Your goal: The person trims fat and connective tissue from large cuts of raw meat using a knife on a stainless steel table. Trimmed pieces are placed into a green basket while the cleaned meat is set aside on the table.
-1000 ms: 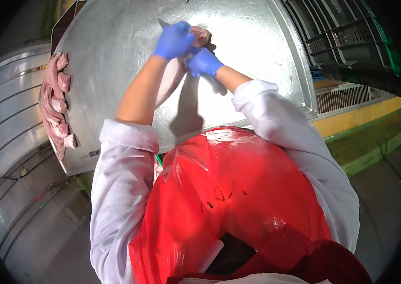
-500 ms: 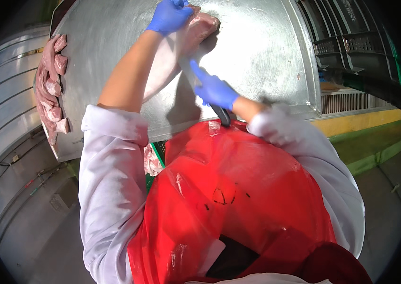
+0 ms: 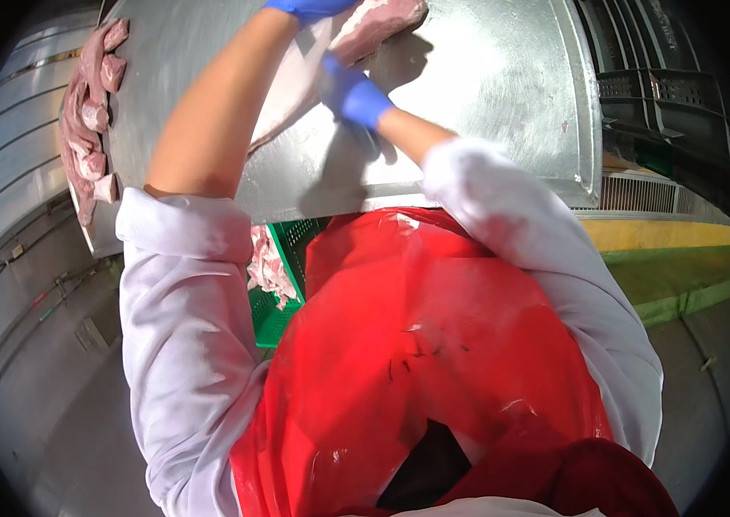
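Observation:
A long piece of raw meat (image 3: pixel 378 24), pink on one side with a broad pale fat layer, lies on the metal tabletop (image 3: pixel 485 112). At its far end my left hand (image 3: pixel 311 7), in a blue glove, is closed on the meat, partly cut off by the upper picture edge. My right hand (image 3: pixel 356 93), gloved in blue too, is closed around a knife beside the meat's near side. Its fingers are blurred, and the blade can hardly be made out against the pale fat.
Several strips of meat (image 3: pixel 89 121) lie along the table's left edge. Below the near edge stands a green perforated crate (image 3: pixel 274 323) with meat trimmings (image 3: pixel 270 267). Black plastic crates (image 3: pixel 640 77) are stacked at the right, above a metal grate (image 3: pixel 640 191).
Both hands and the meat sit higher in the picture, with my right hand also shifted slightly left. The black knife handle has swung mostly out of sight. More of the green crate shows.

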Motion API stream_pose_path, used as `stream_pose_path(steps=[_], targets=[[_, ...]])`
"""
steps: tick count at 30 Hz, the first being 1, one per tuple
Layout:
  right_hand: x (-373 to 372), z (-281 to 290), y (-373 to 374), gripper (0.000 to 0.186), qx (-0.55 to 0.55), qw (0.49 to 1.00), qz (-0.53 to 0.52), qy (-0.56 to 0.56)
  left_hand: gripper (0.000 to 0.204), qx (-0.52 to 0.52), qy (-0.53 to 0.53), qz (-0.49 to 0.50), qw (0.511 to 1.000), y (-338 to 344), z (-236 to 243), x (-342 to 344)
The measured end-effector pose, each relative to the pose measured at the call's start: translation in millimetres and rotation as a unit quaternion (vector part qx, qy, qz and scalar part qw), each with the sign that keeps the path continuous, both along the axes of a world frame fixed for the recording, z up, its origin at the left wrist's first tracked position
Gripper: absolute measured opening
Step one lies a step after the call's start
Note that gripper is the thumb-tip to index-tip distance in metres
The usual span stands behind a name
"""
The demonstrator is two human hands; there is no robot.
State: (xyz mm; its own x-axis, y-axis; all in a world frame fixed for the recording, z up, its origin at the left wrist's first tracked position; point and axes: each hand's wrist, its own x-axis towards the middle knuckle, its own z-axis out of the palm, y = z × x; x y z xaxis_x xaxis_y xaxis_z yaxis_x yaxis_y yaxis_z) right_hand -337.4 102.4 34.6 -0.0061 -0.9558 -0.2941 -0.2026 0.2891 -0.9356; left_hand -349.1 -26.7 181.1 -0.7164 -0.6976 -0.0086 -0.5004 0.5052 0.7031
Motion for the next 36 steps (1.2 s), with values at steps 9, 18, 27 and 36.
stream_pose_path(steps=[9, 18, 27, 36], targets=[[53, -45, 42, 0.070, -0.202, 0.956, -0.112, 0.183, 0.024, -0.055, 0.009, 0.003, 0.998, 18, 41, 27], [91, -7, 93, 0.073, -0.038, 0.999, -0.020, 0.020, 0.023, -0.109, 0.068, 0.011, 0.992, 12, 70, 85], [142, 10, 113, 0.084, 0.050, 0.998, 0.018, -0.031, 0.034, -0.118, 0.142, -0.027, 0.982, 25, 105, 131], [191, -25, 96, 0.068, -0.153, 0.970, 0.059, 0.179, 0.034, -0.214, 0.132, -0.047, 0.967, 50, 153, 176]])
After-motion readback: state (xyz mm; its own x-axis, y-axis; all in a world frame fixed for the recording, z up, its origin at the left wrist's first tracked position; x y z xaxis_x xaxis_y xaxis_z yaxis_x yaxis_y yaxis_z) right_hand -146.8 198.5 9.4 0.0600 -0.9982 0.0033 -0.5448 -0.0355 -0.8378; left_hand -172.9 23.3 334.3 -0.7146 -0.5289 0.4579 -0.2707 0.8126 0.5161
